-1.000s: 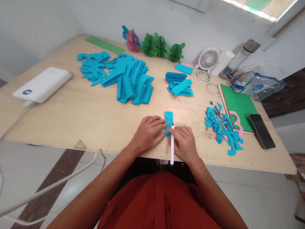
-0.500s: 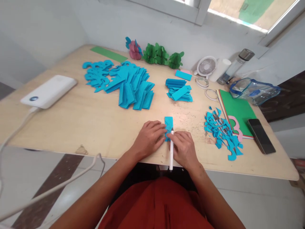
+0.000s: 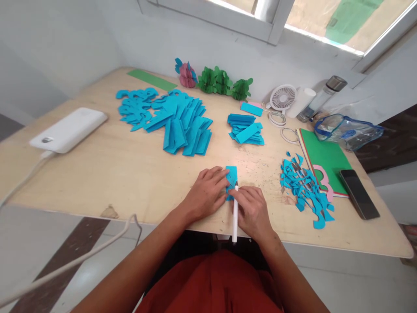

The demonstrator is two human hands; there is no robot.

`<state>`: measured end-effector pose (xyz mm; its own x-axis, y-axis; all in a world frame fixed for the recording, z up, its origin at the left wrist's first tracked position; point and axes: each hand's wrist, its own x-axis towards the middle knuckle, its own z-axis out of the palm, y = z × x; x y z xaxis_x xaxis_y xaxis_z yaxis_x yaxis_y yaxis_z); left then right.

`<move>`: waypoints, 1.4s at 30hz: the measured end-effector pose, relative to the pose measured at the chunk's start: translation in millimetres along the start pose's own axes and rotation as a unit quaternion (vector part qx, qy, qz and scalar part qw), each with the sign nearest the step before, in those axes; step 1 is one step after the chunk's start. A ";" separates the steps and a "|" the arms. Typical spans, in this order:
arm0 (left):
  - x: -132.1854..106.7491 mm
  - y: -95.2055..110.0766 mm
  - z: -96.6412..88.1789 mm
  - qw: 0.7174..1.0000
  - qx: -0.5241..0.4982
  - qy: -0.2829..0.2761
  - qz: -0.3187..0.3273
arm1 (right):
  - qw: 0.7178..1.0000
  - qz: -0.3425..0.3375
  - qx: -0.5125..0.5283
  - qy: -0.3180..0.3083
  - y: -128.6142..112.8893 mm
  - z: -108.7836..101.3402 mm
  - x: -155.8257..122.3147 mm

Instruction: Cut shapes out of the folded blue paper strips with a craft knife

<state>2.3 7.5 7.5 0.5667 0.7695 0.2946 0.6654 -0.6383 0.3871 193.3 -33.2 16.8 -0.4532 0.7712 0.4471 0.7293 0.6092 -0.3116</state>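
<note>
A small blue paper strip (image 3: 231, 171) lies upright near the table's front edge, with a faint curved line on it. My left hand (image 3: 208, 193) rests flat along its left side, fingers extended and fingertips on the paper. In my right hand (image 3: 252, 208) is a white pen (image 3: 235, 221), its dark tip pointing away from me beside the strip's right edge. The right thumb and fingers are closed around the pen, and the thumb reaches over the strip. My hands hide the strip's lower part in places.
Behind the strip sit stacked blue strips (image 3: 246, 132); farther left lie folded blue pieces (image 3: 187, 130) and curved cutouts (image 3: 135, 108). Blue scraps (image 3: 304, 184), a phone (image 3: 359, 194) and green paper (image 3: 325, 152) are right. A power bank (image 3: 68, 130) with a cable is left.
The whole view has shifted slightly, so things appear lower. Both hands keep nearly the same place on the strip, and the pen stays in my right hand.
</note>
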 end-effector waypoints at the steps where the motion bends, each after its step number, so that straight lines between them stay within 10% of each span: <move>1: -0.4 0.2 0.3 1.000 0.000 0.002 -0.001 | 1.000 0.001 0.001 -0.001 0.1 0.2 0.0; 42: -2.0 -5.5 2.8 1.000 -0.021 -0.020 -0.001 | 1.000 0.001 -0.009 -0.012 1.4 -1.7 -0.5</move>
<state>-1.2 9.4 2.3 0.5860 0.7680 0.2586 0.6455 -0.6353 0.4240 195.4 -33.0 17.6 -0.4637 0.7767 0.4263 0.7394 0.6043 -0.2969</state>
